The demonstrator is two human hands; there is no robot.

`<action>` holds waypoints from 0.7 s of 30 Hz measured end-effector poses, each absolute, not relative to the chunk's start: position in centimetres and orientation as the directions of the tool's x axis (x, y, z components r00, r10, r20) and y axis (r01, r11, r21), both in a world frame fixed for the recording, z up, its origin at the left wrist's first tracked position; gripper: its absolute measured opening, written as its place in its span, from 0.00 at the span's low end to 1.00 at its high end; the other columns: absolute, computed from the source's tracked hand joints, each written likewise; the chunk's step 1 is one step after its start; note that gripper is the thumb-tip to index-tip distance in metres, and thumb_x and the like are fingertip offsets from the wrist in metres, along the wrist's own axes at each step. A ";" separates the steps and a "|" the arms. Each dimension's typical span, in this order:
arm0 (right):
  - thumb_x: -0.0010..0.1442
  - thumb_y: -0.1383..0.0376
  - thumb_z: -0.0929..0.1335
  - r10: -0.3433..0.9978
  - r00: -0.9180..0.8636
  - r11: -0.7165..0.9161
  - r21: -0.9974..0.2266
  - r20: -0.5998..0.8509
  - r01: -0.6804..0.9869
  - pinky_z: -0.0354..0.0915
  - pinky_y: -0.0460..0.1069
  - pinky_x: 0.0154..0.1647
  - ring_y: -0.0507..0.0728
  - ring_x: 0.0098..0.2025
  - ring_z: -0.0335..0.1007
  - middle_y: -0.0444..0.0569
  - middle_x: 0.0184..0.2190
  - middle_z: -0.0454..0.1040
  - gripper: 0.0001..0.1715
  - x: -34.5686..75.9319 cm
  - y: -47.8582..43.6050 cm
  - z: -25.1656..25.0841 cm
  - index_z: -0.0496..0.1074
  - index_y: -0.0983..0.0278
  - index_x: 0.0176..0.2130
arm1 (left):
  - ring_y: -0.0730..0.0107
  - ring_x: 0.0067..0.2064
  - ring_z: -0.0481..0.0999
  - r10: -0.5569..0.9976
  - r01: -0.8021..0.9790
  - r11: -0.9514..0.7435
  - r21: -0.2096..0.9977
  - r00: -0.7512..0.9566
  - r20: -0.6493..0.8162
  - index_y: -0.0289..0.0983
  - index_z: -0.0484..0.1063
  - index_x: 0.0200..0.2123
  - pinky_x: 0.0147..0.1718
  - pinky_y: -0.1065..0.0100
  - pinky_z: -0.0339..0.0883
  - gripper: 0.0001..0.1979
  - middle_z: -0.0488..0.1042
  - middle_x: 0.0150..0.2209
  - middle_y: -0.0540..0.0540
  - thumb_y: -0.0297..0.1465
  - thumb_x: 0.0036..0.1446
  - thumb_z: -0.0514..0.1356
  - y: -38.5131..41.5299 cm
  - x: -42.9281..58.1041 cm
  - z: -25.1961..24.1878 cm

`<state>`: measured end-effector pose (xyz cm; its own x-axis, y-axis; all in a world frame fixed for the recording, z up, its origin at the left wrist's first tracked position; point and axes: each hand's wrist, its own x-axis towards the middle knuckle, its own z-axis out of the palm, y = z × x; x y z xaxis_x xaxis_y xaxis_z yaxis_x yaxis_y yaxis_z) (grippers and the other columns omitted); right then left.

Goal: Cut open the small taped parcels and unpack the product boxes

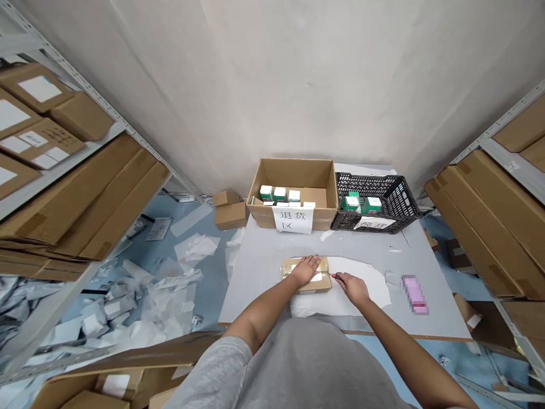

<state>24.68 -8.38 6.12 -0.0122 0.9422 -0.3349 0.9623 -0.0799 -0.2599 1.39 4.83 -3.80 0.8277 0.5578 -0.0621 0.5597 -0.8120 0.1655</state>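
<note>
A small taped cardboard parcel [326,281] lies on the grey table [264,267], partly on a white plastic mailer bag [366,284]. My left hand [305,268] rests flat on top of the parcel, fingers stretched out. My right hand [354,287] is closed round a thin tool with a red handle [338,277], whose tip touches the parcel's right edge.
At the table's back stand an open cardboard box [293,170] with small white-and-green boxes and a black plastic crate [395,196], both labelled. A pink object [414,294] lies right. Shelves of flat cartons flank both sides. Torn packaging litters the blue floor on the left.
</note>
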 end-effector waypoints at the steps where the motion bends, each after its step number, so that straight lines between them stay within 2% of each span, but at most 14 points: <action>1: 0.78 0.52 0.58 0.936 -0.044 -0.037 -0.221 -0.349 0.975 0.64 0.48 0.41 0.58 0.47 0.79 0.49 0.49 0.82 0.23 25.1 -7.8 6.7 0.75 0.52 0.59 | 0.49 0.71 0.66 0.560 0.563 -0.808 0.177 0.826 -0.067 0.37 0.56 0.76 0.67 0.50 0.61 0.31 0.60 0.75 0.31 0.42 0.76 0.51 4.9 1.4 -3.9; 4: 0.79 0.52 0.57 0.912 -0.127 0.072 -0.153 -0.390 0.986 0.63 0.48 0.42 0.58 0.47 0.79 0.50 0.48 0.82 0.23 25.6 -6.1 8.0 0.76 0.53 0.57 | 0.50 0.71 0.66 0.559 0.570 -0.795 0.208 0.821 -0.115 0.37 0.55 0.76 0.67 0.50 0.61 0.31 0.58 0.75 0.30 0.41 0.76 0.51 5.5 1.7 -3.8; 7: 0.79 0.54 0.58 0.894 -0.172 0.126 -0.136 -0.415 0.983 0.63 0.49 0.44 0.59 0.47 0.78 0.51 0.47 0.81 0.22 25.5 -5.2 8.4 0.77 0.54 0.57 | 0.49 0.70 0.67 0.544 0.567 -0.792 0.225 0.824 -0.161 0.35 0.56 0.76 0.66 0.50 0.61 0.31 0.58 0.75 0.29 0.42 0.77 0.49 6.1 1.8 -3.4; 11: 0.79 0.55 0.59 0.891 -0.148 0.102 -0.129 -0.428 0.986 0.63 0.50 0.46 0.59 0.48 0.78 0.52 0.48 0.81 0.21 25.2 -4.8 8.1 0.77 0.55 0.56 | 0.50 0.70 0.67 0.529 0.547 -0.803 0.238 0.837 -0.140 0.34 0.57 0.75 0.65 0.50 0.61 0.30 0.60 0.74 0.28 0.43 0.77 0.48 6.0 1.7 -2.9; 16: 0.79 0.56 0.59 0.884 -0.146 0.113 -0.101 -0.444 0.988 0.64 0.50 0.46 0.59 0.48 0.78 0.52 0.48 0.81 0.20 24.6 -4.4 8.1 0.77 0.55 0.56 | 0.52 0.69 0.68 0.546 0.562 -0.794 0.229 0.827 -0.137 0.35 0.58 0.75 0.66 0.53 0.60 0.30 0.61 0.74 0.29 0.42 0.76 0.52 5.3 1.7 -2.4; 21: 0.78 0.63 0.59 0.876 -0.124 0.123 -0.034 -0.466 0.992 0.65 0.51 0.45 0.61 0.49 0.79 0.55 0.49 0.80 0.20 23.9 -4.2 8.4 0.76 0.58 0.57 | 0.52 0.69 0.68 0.558 0.574 -0.784 0.235 0.818 -0.137 0.35 0.58 0.74 0.66 0.53 0.58 0.29 0.63 0.73 0.30 0.40 0.76 0.52 5.2 1.8 -2.0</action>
